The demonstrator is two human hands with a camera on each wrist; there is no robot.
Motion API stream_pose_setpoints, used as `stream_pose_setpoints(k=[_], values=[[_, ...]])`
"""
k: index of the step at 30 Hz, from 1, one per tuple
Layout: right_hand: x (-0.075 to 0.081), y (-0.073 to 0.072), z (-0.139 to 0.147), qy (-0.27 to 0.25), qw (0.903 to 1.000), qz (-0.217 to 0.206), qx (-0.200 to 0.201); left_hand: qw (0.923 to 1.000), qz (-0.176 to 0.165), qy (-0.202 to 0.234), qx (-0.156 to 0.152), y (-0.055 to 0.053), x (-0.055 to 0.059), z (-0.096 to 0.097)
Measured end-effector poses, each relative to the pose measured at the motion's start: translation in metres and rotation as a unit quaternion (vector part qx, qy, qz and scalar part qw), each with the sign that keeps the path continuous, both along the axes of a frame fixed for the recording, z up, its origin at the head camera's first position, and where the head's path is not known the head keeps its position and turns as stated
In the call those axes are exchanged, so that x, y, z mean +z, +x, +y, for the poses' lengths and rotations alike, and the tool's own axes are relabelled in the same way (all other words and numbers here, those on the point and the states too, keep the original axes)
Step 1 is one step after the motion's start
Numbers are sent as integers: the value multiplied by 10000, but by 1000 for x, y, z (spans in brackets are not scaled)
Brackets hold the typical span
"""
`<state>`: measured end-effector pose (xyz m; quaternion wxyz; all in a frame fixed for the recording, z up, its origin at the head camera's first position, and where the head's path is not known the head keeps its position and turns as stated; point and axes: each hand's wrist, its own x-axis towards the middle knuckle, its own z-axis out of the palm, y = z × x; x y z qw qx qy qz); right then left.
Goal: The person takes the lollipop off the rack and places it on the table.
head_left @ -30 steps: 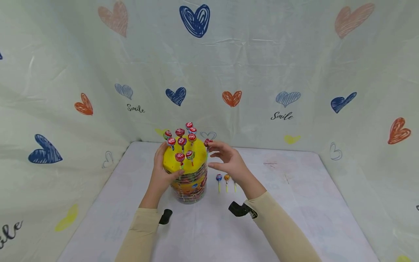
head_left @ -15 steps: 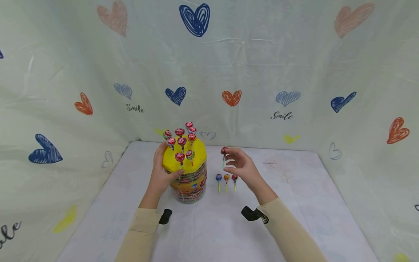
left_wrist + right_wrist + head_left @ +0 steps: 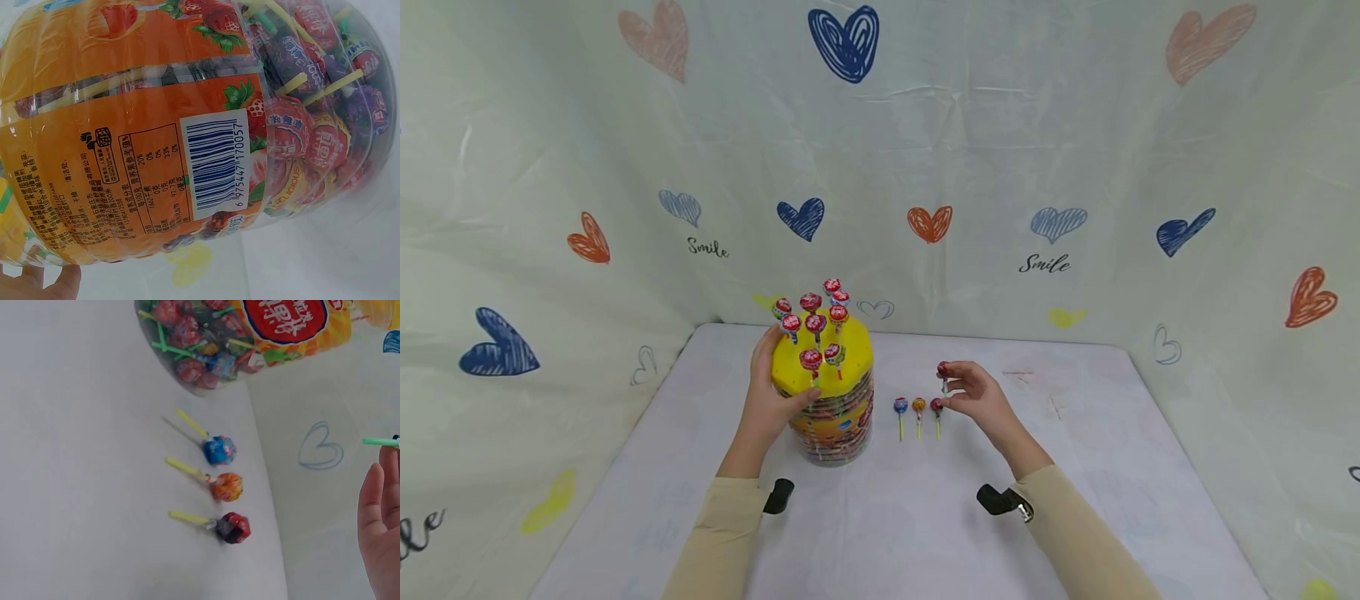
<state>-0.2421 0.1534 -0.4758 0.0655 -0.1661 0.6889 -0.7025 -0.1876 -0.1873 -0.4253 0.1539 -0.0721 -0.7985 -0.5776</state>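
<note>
A clear plastic jar point(image 3: 835, 454) packed with wrapped lollipops stands on the table, with several lollipops upright on its yellow lid point(image 3: 852, 342). My left hand point(image 3: 766, 396) grips the jar by the lid, thumb in front and fingers along the left side. The left wrist view shows the orange label point(image 3: 150, 169) close up. To the right, my right hand point(image 3: 985, 404) pinches a red-wrapped lollipop point(image 3: 943, 368) above the table; its green stick point(image 3: 378, 442) shows in the right wrist view. Below lie three lollipops in a row: blue point(image 3: 901, 405), orange point(image 3: 918, 405) and dark red point(image 3: 936, 405).
The white table point(image 3: 880, 533) runs back to a pale curtain point(image 3: 970, 158) printed with hearts. Between the jar and my right hand is the row of lollipops, yellow sticks toward me.
My right hand has moved from beside the lid to the right and down, carrying the red lollipop away from the jar. My left hand has stayed on the jar.
</note>
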Motion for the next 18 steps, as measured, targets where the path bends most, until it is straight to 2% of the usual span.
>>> stream_pose_setpoints(k=[8,18], values=[[-26,-9,13,288,9991,-183,-264,10000,-25,-31,11,0,-1,-1],[-54,-17,22,733,9936,-613,-604,10000,-59,20,31,1,0,0]])
